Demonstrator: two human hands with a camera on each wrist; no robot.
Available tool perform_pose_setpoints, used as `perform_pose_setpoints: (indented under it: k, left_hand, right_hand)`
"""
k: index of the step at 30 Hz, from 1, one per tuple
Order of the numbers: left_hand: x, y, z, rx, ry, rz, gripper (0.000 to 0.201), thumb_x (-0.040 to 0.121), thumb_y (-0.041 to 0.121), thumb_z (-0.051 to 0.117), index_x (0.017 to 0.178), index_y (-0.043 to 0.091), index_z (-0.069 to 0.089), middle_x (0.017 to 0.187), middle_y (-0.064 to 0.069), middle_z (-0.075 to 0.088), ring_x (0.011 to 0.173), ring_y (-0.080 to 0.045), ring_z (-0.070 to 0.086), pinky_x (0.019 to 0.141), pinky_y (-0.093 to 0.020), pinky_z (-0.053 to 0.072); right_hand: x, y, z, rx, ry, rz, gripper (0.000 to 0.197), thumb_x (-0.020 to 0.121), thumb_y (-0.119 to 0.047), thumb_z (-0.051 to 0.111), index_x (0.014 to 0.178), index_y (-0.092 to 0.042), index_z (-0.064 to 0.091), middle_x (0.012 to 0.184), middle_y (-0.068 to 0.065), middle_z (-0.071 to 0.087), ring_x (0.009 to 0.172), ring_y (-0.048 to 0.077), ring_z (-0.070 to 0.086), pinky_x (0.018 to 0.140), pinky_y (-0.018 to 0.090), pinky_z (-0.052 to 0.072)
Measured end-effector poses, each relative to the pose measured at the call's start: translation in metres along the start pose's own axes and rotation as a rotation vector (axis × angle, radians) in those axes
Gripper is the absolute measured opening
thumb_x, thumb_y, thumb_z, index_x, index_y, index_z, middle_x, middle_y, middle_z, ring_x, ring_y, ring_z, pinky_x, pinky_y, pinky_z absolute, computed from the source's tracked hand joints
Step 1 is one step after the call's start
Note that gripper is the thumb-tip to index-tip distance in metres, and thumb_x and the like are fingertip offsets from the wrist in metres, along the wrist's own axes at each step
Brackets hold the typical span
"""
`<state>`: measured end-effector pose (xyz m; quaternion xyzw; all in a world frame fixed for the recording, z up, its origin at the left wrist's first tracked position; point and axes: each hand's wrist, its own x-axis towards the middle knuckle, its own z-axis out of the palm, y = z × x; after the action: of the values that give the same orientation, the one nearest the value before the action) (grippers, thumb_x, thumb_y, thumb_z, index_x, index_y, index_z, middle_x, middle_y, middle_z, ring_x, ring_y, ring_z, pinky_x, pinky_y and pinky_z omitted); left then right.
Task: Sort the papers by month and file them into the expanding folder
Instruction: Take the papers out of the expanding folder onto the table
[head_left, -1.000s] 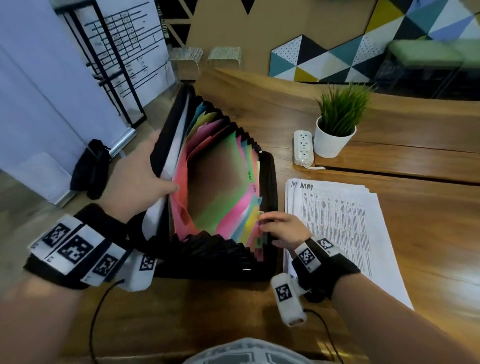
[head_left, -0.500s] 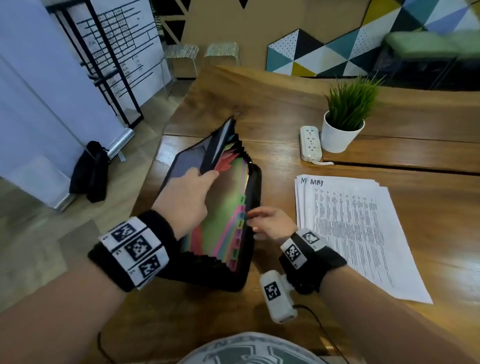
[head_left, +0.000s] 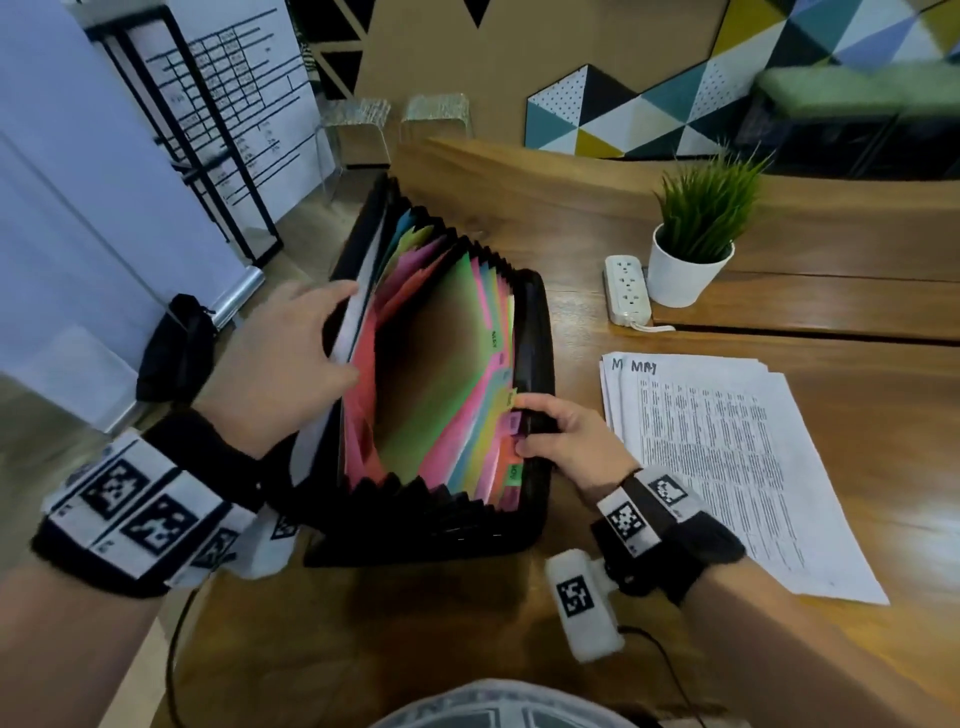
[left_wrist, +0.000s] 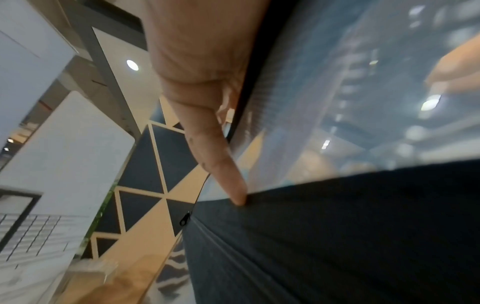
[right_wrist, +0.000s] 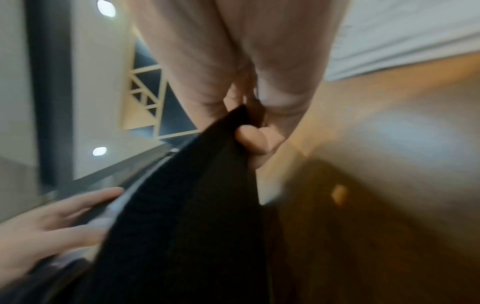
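My left hand grips the expanding folder cover open; right hand pinches its right wall. Papers lie right of the folder, nearer my right hand.

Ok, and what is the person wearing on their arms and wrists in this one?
Both forearms are bare, no sleeves. Each wrist carries a black band with white square-patterned marker tags: left wrist band, right wrist band. A white cylindrical camera unit with a black marker hangs under the right wrist, trailing a thin black cable. Another cable runs below the left arm.
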<state>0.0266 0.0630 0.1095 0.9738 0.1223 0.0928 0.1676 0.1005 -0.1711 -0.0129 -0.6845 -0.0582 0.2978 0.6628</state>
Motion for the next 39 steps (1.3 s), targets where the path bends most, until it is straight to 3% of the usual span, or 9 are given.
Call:
perform_pose_setpoints:
  k: [5,8,11,15,17,22,27,34,39]
  left_hand:
    - [0.0,-0.008,-0.019,0.503,0.019,0.457,0.077,0.061,0.004,0.071,0.133,0.023,0.051,0.147,-0.02,0.029,0.137,-0.041,0.021,0.108,-0.064,0.019]
    - [-0.009,0.014,-0.023,0.696,-0.253,0.786,0.085,0.069,0.004,0.045,0.146,0.036,0.025,0.156,-0.003,0.023,0.145,-0.028,0.012,0.113,-0.061,0.003]
    - [-0.011,0.027,-0.019,0.781,-0.516,0.757,0.076,0.092,0.009,0.031,0.145,0.045,-0.008,0.158,0.015,-0.002,0.145,-0.015,-0.016,0.114,-0.051,-0.016]
    - [-0.009,0.024,-0.02,0.595,-0.379,0.811,0.053,0.087,0.02,0.032,0.133,0.044,0.046,0.147,0.008,0.04,0.144,-0.021,0.022,0.114,-0.056,0.009]
    - [-0.008,0.021,-0.02,0.512,-0.308,0.759,0.052,0.084,0.036,0.022,0.113,0.041,0.064,0.136,0.009,0.052,0.139,-0.017,0.032,0.115,-0.054,0.012]
    - [-0.012,0.034,-0.014,0.589,-0.336,0.526,0.084,0.079,0.07,-0.005,0.097,0.038,0.07,0.131,0.015,0.048,0.135,-0.009,0.025,0.117,-0.049,0.003]
    - [-0.019,0.061,0.013,0.655,-0.341,0.392,0.066,0.082,0.074,0.027,0.091,0.026,0.073,0.119,0.007,0.052,0.13,-0.018,0.03,0.114,-0.052,-0.001]
    - [-0.028,0.075,0.04,0.718,-0.174,0.227,0.04,0.076,0.062,0.053,0.103,0.036,0.067,0.156,-0.008,0.013,0.142,-0.038,-0.009,0.106,-0.067,-0.014]
    - [-0.038,0.07,0.041,0.641,-0.224,0.018,0.064,0.071,0.064,0.064,0.13,0.042,0.048,0.155,-0.008,-0.023,0.139,-0.05,-0.008,0.108,-0.066,0.013]
  right_hand:
    - [-0.012,-0.049,0.004,-0.265,-0.028,-0.202,0.05,0.075,0.005,0.065,0.116,-0.025,0.063,0.107,0.003,0.069,0.098,0.017,0.066,0.09,0.037,0.052]
    - [-0.018,-0.062,0.005,-0.369,0.024,-0.254,0.053,0.071,-0.003,0.066,0.118,-0.028,0.063,0.103,-0.001,0.071,0.091,0.016,0.068,0.088,0.041,0.054]
    - [-0.023,-0.068,0.006,-0.448,0.04,-0.243,0.055,0.074,-0.001,0.066,0.123,-0.025,0.061,0.099,0.0,0.072,0.087,0.02,0.069,0.083,0.043,0.055]
    - [-0.027,-0.067,0.003,-0.454,0.047,-0.247,0.055,0.076,0.001,0.065,0.126,-0.021,0.059,0.103,0.001,0.07,0.088,0.021,0.069,0.084,0.042,0.055]
    - [-0.03,-0.064,-0.001,-0.449,0.058,-0.249,0.055,0.077,0.002,0.065,0.127,-0.02,0.058,0.108,0.002,0.069,0.092,0.017,0.067,0.087,0.039,0.054]
    - [-0.035,-0.062,-0.003,-0.432,0.075,-0.255,0.053,0.08,0.002,0.064,0.127,-0.022,0.057,0.111,0.0,0.067,0.094,0.01,0.065,0.086,0.03,0.054]
    - [-0.036,-0.057,0.005,-0.528,0.118,-0.311,0.054,0.08,-0.004,0.064,0.128,-0.026,0.056,0.102,-0.005,0.067,0.087,0.011,0.066,0.081,0.024,0.054]
    - [-0.037,-0.028,-0.001,-0.459,0.085,-0.339,0.071,0.079,0.0,0.063,0.133,-0.039,0.039,0.108,-0.01,0.059,0.095,0.009,0.061,0.086,0.019,0.049]
    - [-0.03,-0.017,-0.009,-0.76,-0.116,-0.149,0.071,0.082,-0.007,0.059,0.141,-0.035,0.033,0.127,0.009,0.053,0.112,0.025,0.051,0.089,0.02,0.038]
